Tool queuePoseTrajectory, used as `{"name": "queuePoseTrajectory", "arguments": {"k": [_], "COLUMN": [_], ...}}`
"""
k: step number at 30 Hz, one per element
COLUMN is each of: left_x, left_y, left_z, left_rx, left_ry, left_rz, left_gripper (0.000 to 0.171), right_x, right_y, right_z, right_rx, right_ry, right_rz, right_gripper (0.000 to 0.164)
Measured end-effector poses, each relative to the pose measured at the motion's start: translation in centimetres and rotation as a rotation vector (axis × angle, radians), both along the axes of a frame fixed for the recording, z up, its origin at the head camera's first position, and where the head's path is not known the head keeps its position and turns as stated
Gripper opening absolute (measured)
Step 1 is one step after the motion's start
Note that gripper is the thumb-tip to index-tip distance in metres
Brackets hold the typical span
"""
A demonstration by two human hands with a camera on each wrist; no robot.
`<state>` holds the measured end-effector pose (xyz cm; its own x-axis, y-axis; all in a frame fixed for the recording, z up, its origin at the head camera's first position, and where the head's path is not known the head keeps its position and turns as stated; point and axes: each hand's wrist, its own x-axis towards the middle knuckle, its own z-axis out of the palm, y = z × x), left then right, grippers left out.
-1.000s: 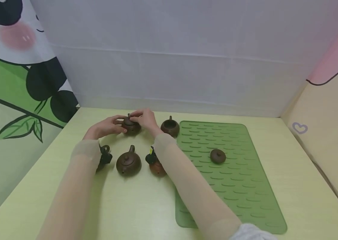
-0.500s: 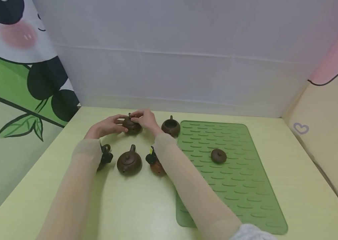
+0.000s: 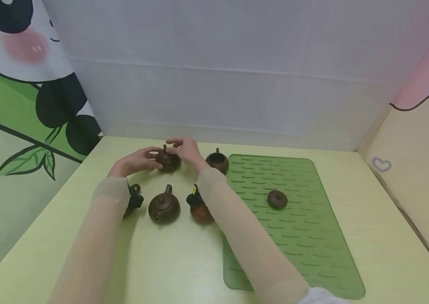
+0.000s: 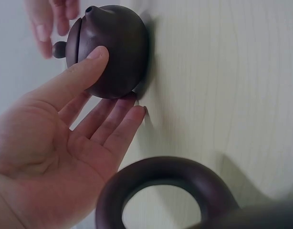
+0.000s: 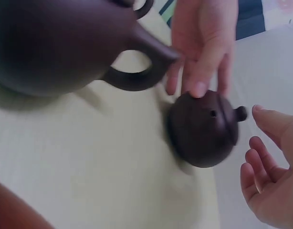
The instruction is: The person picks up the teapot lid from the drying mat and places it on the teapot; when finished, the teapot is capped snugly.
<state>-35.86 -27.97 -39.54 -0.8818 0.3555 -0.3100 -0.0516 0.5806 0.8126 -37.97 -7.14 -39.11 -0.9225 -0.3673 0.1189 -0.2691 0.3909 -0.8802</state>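
A small dark brown teapot (image 3: 169,162) with its lid on stands at the back left of the table. My left hand (image 3: 135,163) holds its body from the left. In the left wrist view the thumb presses the teapot's side below the spout, and the other fingers reach behind. Over the lid is my right hand (image 3: 187,150). In the right wrist view its fingertips stand just off the lid's round knob (image 5: 240,113), with the lower fingers loosely bent and nothing in them.
A lidless teapot (image 3: 220,167) stands right of the hands. Nearer are a brown teapot (image 3: 164,207), a reddish teapot (image 3: 201,215) partly behind the right forearm, and a ring handle (image 4: 161,164) by the left wrist. A loose lid (image 3: 277,199) lies on the green mat (image 3: 298,236).
My right hand has lifted slightly and its fingers have come away from the lid's knob. The left hand keeps its place on the teapot.
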Motion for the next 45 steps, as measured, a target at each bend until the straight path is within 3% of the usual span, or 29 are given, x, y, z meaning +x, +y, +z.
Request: {"name": "queuePoseTrajectory", "arguments": {"k": [7,13,20,28,34,45], "left_x": [0.2,0.6,0.8,0.1,0.0,0.2], "left_y": [0.1,0.3,0.3,-0.6,-0.9,-1.0], "left_z": [0.1,0.6,0.7,0.0,-0.1,0.1], "left_rx": [-0.023,-0.024,-0.031,-0.013,-0.012,-0.015], "left_ry": [0.012,0.022,0.027,0.026,0.027,0.015], "left_rz": [-0.02,-0.008,-0.01,-0.007,-0.016,-0.023], "left_gripper": [0.074,0.073,0.076,0.077,0.078,0.08], "right_x": [0.3,0.8,2.3,5.3,7.2,10.5], "right_y": [2.2,5.7,10.6,16.1,19.3,24.9], "right_z": [3.4,6.8,8.5,7.3,5.4,1.3], "right_rx": [0.004,-0.057,-0.082,-0.06,0.031,0.165], "right_ry": [0.048,0.124,0.227,0.312,0.385,0.435], "right_rz": [0.03,0.055,0.006,-0.023,-0.038,-0.049], "right_gripper": [0.036,0.037,0.035,0.035,0.034,0.033]}}
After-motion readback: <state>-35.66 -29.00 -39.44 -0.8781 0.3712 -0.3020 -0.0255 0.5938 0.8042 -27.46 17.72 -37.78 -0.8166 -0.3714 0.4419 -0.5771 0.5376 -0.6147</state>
